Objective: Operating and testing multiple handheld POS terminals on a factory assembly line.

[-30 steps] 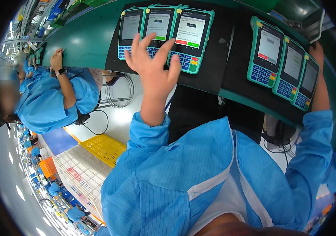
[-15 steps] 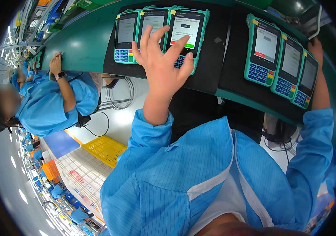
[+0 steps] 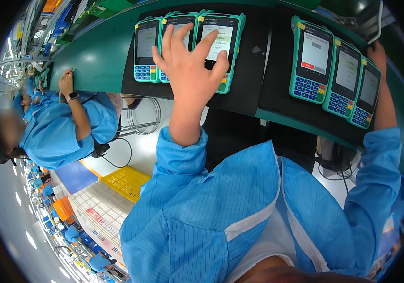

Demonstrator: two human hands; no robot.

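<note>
My left hand point(image 3: 190, 75) hovers with its fingers spread over the left group of three teal card payment terminals, gripping nothing. Its index fingertip is at the upper screen of the group's right terminal point(image 3: 234, 52); whether it touches the glass is unclear. That lit screen displays a list. Behind the hand, the middle terminal point(image 3: 178, 21) is partly covered, while the left terminal point(image 3: 146, 47) shows mostly uncovered. Beyond the outermost terminal point(image 3: 368, 94) of the right group is my right hand point(image 3: 377, 54), its fingers mostly hidden.
Two more terminals, one point(image 3: 311, 61) with a red on-screen button and another point(image 3: 346, 78), complete the right group. Black mats point(image 3: 254, 61) lie on the green bench point(image 3: 95, 61). At left sits a co-worker in blue point(image 3: 69, 125). A yellow basket point(image 3: 125, 183) is below the bench.
The screen under my left hand has switched from a page with red and green buttons to a list. My index finger has moved up that screen. The right hand stays near the outermost terminal.
</note>
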